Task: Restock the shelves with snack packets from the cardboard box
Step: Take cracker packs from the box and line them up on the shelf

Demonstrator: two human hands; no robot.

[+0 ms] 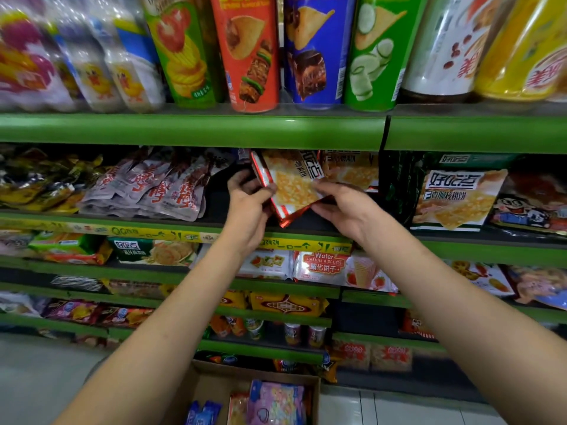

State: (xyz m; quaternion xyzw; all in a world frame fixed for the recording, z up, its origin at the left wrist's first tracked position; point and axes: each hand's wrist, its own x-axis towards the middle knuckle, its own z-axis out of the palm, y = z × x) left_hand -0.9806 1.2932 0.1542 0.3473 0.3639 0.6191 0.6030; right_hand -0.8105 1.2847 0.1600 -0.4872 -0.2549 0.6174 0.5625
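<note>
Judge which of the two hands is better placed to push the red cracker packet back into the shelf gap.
Right, probably. The right hand holds the red cracker packet's near lower edge, behind it, so it can push inward. The left hand pinches the packet's left side.

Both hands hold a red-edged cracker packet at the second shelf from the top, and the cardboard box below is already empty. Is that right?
Not quite. In the head view both hands, left and right, do hold the cracker packet at that shelf, but the cardboard box is not empty: several packets lie in it.
</note>
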